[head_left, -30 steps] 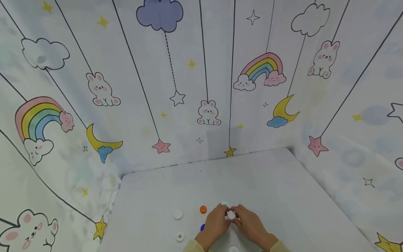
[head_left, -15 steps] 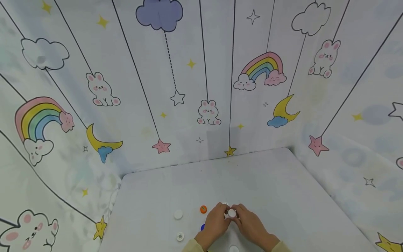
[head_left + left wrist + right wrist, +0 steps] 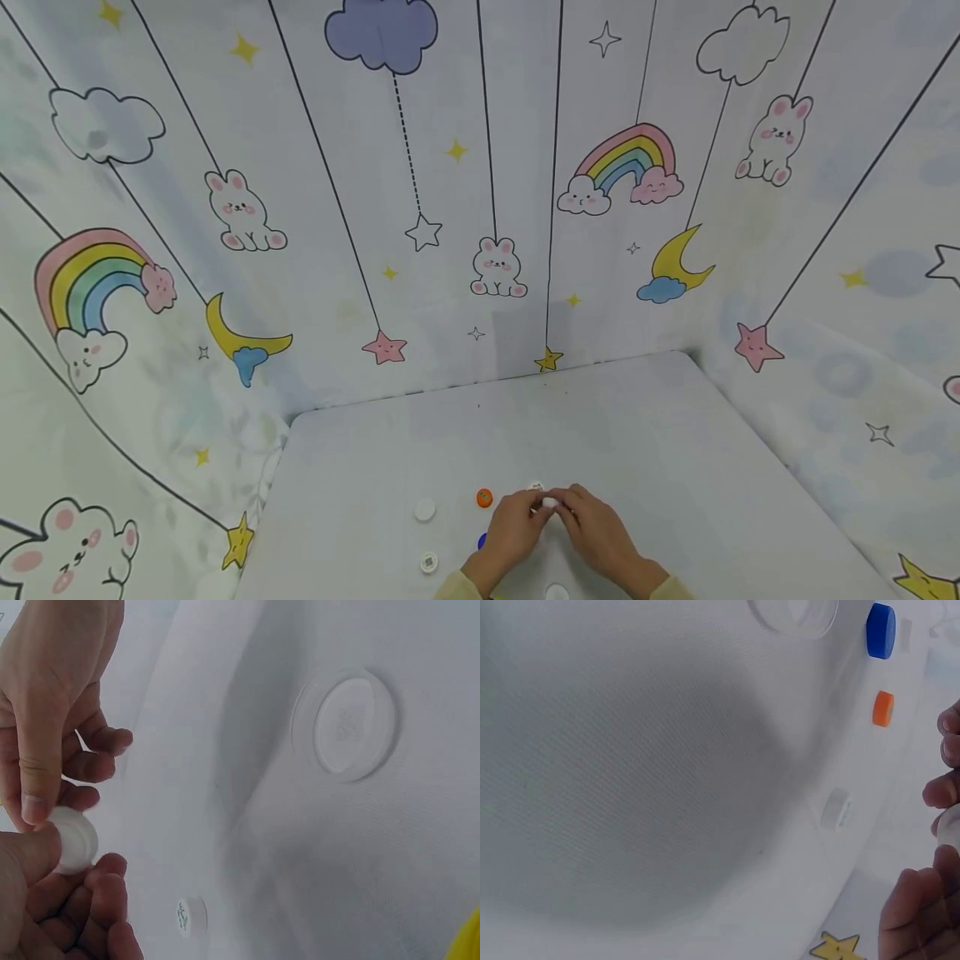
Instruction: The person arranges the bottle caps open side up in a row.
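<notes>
Both hands meet over the white table (image 3: 637, 433), holding one small round white cap (image 3: 550, 502) between their fingertips. In the left wrist view, the left thumb lies across the white cap (image 3: 77, 840), with the fingers curled behind it. The right hand (image 3: 600, 533) pinches the cap's other side; its thumb tip reaches the rim in the left wrist view. The left hand (image 3: 512, 529) partly covers a blue cap (image 3: 482, 542). Just beyond the fingertips sits a printed white cap (image 3: 536, 487). In the right wrist view, fingers (image 3: 922, 900) show at the right edge.
Left of the hands lie an orange cap (image 3: 484, 498), a plain white cap (image 3: 425, 510) and a white cap with a square mark (image 3: 428, 563). A clear-rimmed round lid (image 3: 349, 724) lies nearer the body. Something yellow (image 3: 466, 937) shows in a corner. Printed fabric walls (image 3: 450, 192) surround the table.
The held white cap has tipped from nearly face-on to more edge-on in the head view. Fingers have shifted around it, and the printed cap beyond them shows more than half a second ago.
</notes>
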The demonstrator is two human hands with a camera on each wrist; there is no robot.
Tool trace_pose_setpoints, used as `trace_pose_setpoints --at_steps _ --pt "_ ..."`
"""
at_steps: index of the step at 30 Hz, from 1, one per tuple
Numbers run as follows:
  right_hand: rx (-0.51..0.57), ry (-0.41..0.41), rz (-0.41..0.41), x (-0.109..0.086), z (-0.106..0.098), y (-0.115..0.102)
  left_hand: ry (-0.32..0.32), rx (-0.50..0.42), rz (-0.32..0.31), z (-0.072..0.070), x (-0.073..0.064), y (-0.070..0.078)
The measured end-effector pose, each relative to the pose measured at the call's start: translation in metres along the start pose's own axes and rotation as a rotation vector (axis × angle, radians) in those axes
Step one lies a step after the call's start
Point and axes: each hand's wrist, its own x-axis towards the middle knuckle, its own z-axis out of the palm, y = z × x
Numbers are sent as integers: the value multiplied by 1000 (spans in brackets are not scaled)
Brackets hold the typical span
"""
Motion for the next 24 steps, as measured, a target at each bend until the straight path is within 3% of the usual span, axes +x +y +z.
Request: trace_pose_setpoints --at_steps 5,12,18,24 --pt "63 37 18 1 1 1 5 -105 -7 0 -1 0" --pt "118 76 18 1 1 -1 -7 -254 -114 0 1 -2" --pt "69 83 -67 -3 5 -2 44 -252 -129 -1 3 -5" --pt "61 80 -51 -4 8 2 44 -286 -149 1 2 -6"
